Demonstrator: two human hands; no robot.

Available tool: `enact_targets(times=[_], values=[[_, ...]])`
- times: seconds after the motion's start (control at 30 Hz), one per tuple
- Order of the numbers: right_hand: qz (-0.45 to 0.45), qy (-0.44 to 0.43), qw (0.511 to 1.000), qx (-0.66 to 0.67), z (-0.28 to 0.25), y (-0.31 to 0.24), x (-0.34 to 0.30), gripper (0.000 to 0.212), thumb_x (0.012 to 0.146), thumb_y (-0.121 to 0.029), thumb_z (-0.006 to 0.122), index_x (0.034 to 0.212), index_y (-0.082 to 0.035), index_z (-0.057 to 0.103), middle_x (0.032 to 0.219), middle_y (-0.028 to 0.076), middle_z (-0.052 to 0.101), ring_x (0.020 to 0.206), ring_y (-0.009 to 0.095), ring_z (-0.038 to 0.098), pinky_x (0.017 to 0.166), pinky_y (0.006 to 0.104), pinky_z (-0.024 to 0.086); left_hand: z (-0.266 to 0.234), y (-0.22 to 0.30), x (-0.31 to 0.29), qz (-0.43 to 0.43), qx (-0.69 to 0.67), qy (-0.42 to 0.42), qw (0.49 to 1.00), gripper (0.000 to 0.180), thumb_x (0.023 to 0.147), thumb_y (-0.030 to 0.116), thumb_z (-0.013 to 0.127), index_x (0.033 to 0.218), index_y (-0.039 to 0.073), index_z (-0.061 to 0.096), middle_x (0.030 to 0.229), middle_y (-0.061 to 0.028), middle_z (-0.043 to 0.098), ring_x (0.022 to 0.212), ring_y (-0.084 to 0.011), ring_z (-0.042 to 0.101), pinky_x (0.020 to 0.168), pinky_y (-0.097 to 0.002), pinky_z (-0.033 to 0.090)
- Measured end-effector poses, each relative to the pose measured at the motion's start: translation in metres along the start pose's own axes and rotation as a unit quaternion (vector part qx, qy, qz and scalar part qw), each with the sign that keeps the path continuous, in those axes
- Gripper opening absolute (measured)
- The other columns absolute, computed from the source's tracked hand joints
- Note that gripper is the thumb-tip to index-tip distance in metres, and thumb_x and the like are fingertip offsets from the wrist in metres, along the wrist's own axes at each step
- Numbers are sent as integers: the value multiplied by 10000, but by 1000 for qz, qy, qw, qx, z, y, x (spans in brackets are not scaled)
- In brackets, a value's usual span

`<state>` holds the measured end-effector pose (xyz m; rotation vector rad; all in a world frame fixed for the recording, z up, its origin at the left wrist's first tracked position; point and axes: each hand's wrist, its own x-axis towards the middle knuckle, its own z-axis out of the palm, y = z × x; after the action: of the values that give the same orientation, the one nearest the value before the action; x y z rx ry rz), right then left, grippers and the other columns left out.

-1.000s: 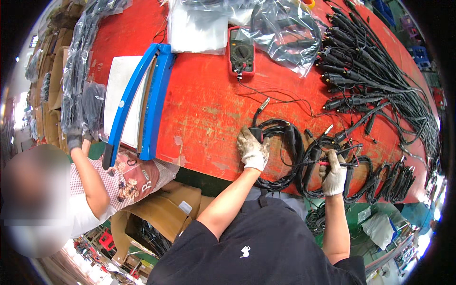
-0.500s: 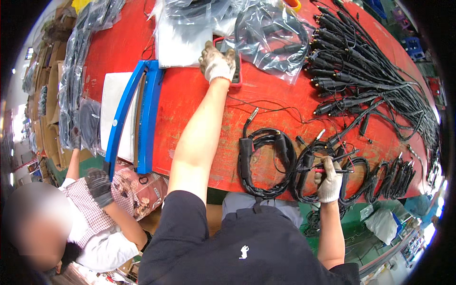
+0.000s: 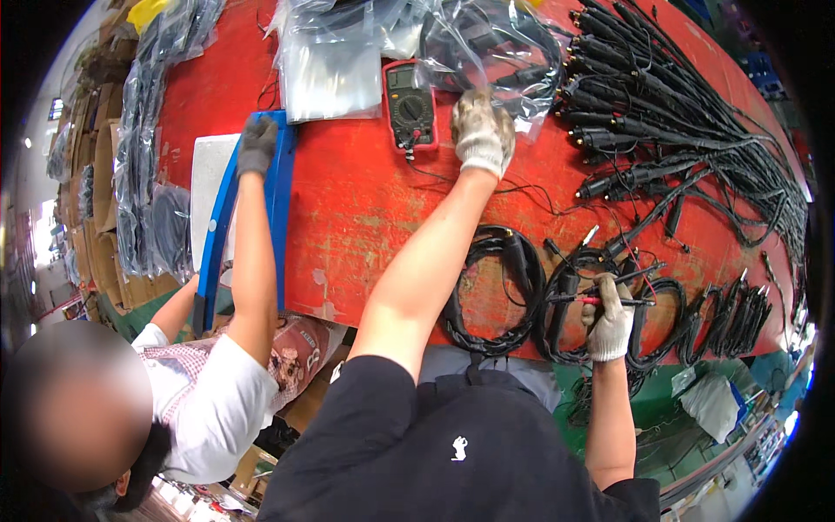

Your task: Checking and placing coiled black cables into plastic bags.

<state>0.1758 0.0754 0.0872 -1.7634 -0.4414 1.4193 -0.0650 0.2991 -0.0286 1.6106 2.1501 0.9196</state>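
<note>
My left hand (image 3: pixel 484 135), in a soiled white glove, is at the lower edge of a clear plastic bag (image 3: pixel 452 54) with a coiled black cable inside. Its fingers are curled on the bag's edge, their tips partly hidden. Just left of it, a red and black multimeter (image 3: pixel 410 106) lies on the red table. My gloved right hand (image 3: pixel 611 320) is closed on thin test probes (image 3: pixel 591 299), one with red on it, above the coiled black cables at the near edge. One cable coil (image 3: pixel 454 315) lies left of that hand.
Bundled black cables with plugs (image 3: pixel 609 100) fill the right of the table (image 3: pixel 365 217). Smaller cable bundles (image 3: pixel 726 326) lie at the near right edge. At left, a co-worker's dark-gloved hand (image 3: pixel 257 143) rests on a blue paper cutter (image 3: pixel 277 209). Flat clear bags (image 3: pixel 330 87) lie behind.
My left hand has moved right, off the multimeter to the bagged cable. My right hand stays with the probes. The co-worker's gloved hand has moved up onto the cutter.
</note>
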Motion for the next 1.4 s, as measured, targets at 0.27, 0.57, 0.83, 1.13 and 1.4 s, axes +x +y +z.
enact_targets(times=[0.27,0.57,0.83,1.13,1.4], values=[[-11,-4,1000,-18,-24,-2,8,186,1027,-284,622,1012,-102,660,728,-27,596,515,45,527,438,196,406,-66,-27,-212,87,-20,-35,995,349,956,248,645,1239,52,587,1234,-197,608,1154,-404,567,1009,-526,441],[-39,-14,999,-18,-34,6,3,223,1006,-306,656,1054,-92,696,803,-10,638,535,54,546,446,208,414,-121,-38,-276,-102,67,-81,989,535,910,388,704,1264,3,598,1242,-255,612,1186,-445,561,1042,-539,425],[-21,-42,999,9,-31,14,-7,188,998,-300,670,1051,-120,676,725,-19,615,512,51,543,426,204,394,-108,-47,-287,-238,112,-128,956,821,830,567,737,1374,-6,512,1347,-310,530,1252,-493,499,1066,-565,399],[-34,-23,999,6,-41,27,-18,167,991,-269,685,1023,-107,656,787,-15,607,524,67,547,432,213,425,-70,-48,-253,-277,167,-126,938,867,845,475,744,1481,-1,395,1326,-286,534,1270,-441,516,1074,-495,435],[-41,-19,999,27,-34,30,-14,164,989,-255,690,1032,-101,652,795,-16,613,516,75,539,427,217,420,-67,-48,-251,-297,131,-105,940,829,846,414,733,1481,9,384,1316,-277,533,1256,-446,513,1066,-506,437]])
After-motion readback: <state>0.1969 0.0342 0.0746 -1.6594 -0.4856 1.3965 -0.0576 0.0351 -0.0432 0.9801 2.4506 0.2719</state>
